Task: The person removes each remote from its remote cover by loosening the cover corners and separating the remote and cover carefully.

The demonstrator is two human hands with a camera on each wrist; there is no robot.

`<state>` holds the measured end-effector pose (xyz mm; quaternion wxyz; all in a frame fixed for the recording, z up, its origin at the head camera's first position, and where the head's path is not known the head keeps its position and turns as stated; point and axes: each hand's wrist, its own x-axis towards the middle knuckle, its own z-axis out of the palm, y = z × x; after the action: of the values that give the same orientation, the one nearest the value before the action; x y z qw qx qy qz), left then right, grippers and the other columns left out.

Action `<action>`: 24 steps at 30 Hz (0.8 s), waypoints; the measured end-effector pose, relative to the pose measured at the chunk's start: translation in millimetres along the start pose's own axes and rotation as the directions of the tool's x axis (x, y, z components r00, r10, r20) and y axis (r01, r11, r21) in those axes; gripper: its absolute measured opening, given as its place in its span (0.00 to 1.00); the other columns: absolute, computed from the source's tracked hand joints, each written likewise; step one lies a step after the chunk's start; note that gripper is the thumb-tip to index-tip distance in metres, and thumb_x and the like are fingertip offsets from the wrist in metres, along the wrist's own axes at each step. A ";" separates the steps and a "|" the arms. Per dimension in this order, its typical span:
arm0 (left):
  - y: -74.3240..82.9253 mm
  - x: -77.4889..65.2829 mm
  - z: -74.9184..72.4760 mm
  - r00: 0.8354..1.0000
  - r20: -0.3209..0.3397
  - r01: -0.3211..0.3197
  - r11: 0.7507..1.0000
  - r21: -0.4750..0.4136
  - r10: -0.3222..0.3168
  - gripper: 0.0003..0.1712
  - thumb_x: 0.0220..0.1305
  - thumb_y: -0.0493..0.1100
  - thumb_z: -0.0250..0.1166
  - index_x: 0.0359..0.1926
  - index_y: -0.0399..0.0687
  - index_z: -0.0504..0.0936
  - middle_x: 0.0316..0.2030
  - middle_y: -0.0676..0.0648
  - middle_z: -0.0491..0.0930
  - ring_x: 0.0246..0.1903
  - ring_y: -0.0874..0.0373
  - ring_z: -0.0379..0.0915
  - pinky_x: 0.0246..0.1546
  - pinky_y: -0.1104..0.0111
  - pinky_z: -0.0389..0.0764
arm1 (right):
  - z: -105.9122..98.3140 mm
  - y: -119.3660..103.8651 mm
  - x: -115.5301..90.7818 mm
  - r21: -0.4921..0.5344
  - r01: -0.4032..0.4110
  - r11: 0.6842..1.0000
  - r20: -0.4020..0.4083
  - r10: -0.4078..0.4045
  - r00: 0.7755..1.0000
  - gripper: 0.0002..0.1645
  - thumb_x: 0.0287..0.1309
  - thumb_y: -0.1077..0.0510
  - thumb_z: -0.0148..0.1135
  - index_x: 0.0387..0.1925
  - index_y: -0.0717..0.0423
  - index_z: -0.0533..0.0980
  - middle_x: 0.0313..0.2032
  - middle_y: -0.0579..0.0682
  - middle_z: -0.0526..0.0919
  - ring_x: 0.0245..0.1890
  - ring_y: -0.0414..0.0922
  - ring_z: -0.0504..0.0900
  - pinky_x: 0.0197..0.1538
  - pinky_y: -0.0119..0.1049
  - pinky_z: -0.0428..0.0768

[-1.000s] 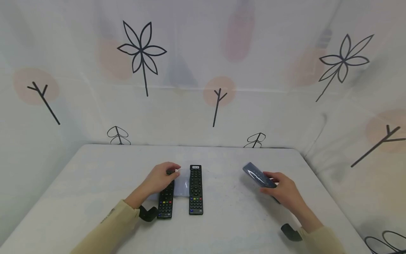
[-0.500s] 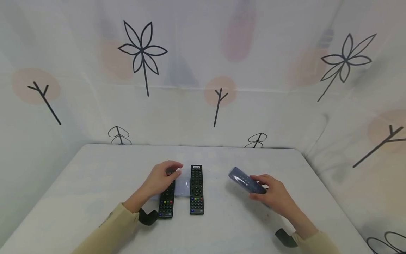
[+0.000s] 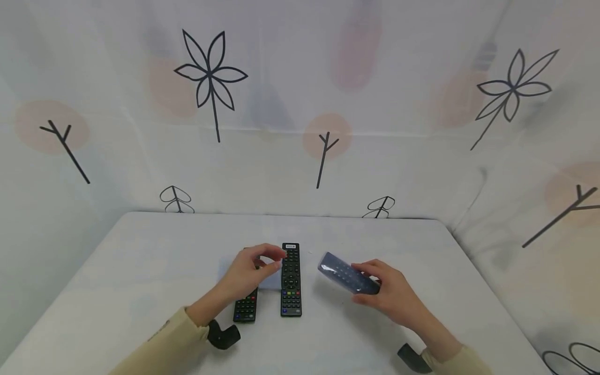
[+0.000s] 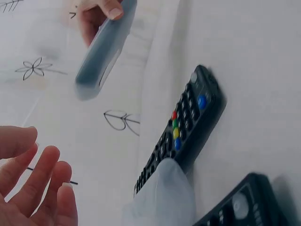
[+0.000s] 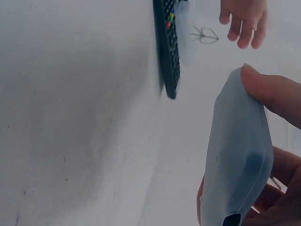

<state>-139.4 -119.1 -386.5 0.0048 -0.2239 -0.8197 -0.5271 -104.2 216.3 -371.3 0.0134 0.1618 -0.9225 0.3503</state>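
Note:
My right hand (image 3: 392,294) grips a remote control in a translucent bluish cover (image 3: 348,273) above the table, between thumb and fingers; in the right wrist view this covered remote (image 5: 235,155) fills much of the near side. My left hand (image 3: 246,273) hovers over the left black remote (image 3: 246,308), fingers loosely bent and apart, holding nothing; the left wrist view shows those fingers (image 4: 35,188) bare. That hand hides the remote's upper part. Another black remote (image 3: 291,281) lies to its right, buttons up. Between these two lies a translucent plastic cover (image 3: 270,281).
The white table (image 3: 154,250) reaches back to a hanging cloth backdrop (image 3: 262,172) with flower and twig drawings. A dark wrist mount shows at each cuff, the left one (image 3: 224,336) close to the left remote's lower end.
My right hand has carried the covered remote leftward toward the middle. My left hand has shifted a little to the right, toward the right black remote. The remotes on the table stay put.

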 end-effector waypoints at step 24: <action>8.7 -3.7 27.5 0.976 0.195 -0.069 0.988 -0.136 0.095 0.31 0.59 0.41 0.74 0.64 0.48 0.75 0.50 0.51 0.80 0.48 0.56 0.75 0.43 0.65 0.80 | 21.8 -34.9 -4.8 0.085 0.116 0.990 0.103 -0.124 0.987 0.37 0.45 0.53 0.81 0.59 0.49 0.78 0.51 0.42 0.77 0.49 0.46 0.76 0.49 0.42 0.80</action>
<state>-126.6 -93.6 -392.0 -0.0704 -0.3095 -0.7703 -0.5530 -87.0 179.0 -365.9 -0.0218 0.2361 -0.8960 0.3755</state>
